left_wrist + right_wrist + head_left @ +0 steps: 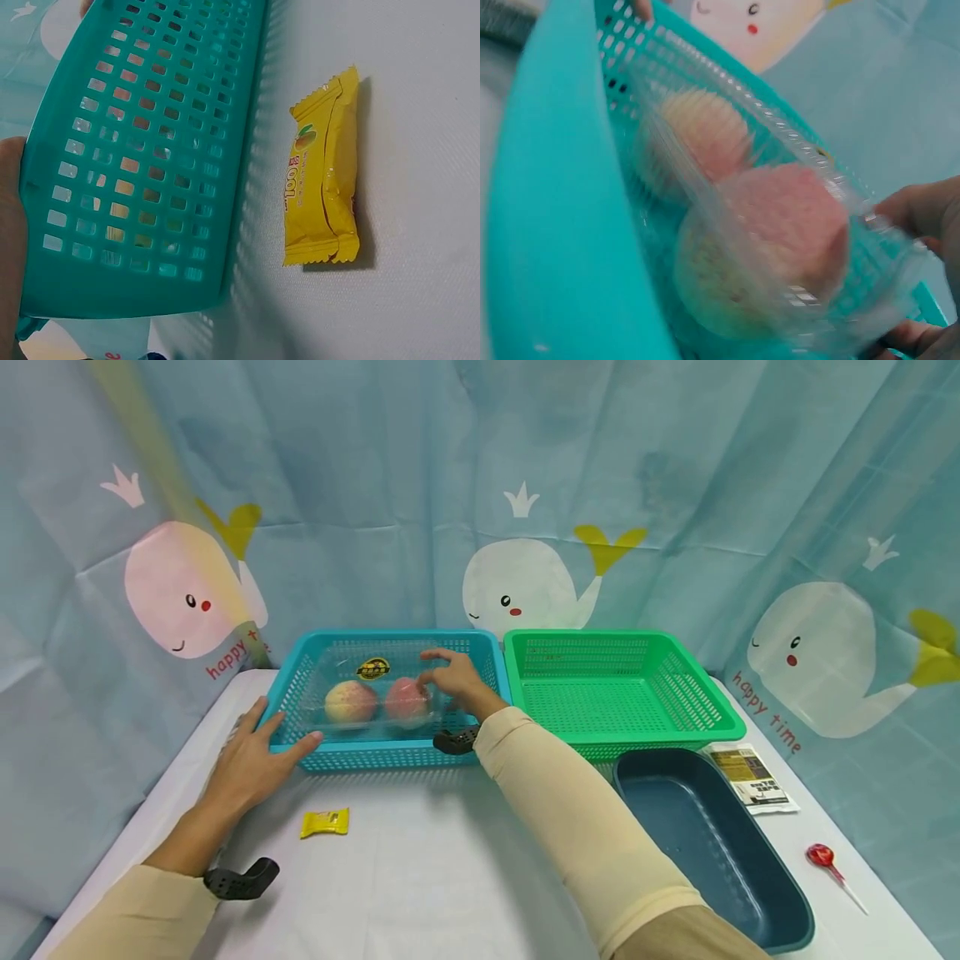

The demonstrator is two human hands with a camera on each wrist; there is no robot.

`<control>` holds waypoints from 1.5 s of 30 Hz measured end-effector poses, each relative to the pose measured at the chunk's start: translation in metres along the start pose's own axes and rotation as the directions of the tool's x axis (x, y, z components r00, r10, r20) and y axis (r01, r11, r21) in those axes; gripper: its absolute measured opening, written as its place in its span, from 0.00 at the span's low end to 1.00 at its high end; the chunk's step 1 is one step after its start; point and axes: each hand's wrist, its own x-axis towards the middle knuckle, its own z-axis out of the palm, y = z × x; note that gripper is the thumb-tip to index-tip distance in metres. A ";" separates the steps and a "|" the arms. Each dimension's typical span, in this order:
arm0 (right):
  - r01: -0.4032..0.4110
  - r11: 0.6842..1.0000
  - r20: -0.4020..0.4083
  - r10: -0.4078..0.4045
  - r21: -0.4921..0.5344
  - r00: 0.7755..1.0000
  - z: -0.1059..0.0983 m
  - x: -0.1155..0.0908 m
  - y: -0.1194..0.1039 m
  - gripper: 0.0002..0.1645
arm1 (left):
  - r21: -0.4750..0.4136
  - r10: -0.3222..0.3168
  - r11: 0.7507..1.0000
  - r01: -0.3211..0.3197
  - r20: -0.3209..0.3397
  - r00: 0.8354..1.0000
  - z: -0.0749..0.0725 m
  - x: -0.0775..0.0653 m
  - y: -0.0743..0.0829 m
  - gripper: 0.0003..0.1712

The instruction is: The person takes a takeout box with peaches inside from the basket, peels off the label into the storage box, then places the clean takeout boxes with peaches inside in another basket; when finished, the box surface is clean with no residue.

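Note:
Two pinkish-yellow peaches lie in a clear plastic fruit box with a black-and-gold label. That box sits tilted inside the blue basket. With thumb and fingers at its right end, my right hand pinches the fruit box; the right wrist view shows this grip, slightly blurred. My left hand rests at the basket's front left corner, its fingers spread and touching the rim. In front of the basket, a yellow wrapped candy lies on the white table.
A green basket stands against the blue one's right side. Nearer me on the right is a dark blue tray. Beyond it lie a brown-and-white packet and a red lollipop. A whale-print curtain hangs behind.

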 end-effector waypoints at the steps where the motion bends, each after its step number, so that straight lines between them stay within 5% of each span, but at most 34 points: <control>1: 0.009 1.000 -0.006 -0.009 0.028 1.000 -0.001 0.000 0.000 0.28 | 0.000 -0.001 1.000 0.001 0.000 1.000 0.000 0.000 0.000 0.56; 13: 0.029 0.981 -0.058 -0.018 0.190 0.998 -0.014 -0.023 -0.012 0.27 | -0.001 -0.016 1.000 0.016 0.000 1.000 0.003 0.001 -0.002 0.57; 23: 0.055 0.933 -0.048 -0.041 0.356 0.998 -0.033 -0.045 -0.027 0.29 | -0.002 -0.005 1.000 0.005 -0.001 1.000 0.000 0.001 -0.001 0.57; 45: 0.070 0.887 -0.070 -0.042 0.456 0.997 -0.076 -0.134 -0.042 0.29 | 0.015 -0.017 1.000 0.017 0.012 1.000 0.000 0.001 -0.003 0.56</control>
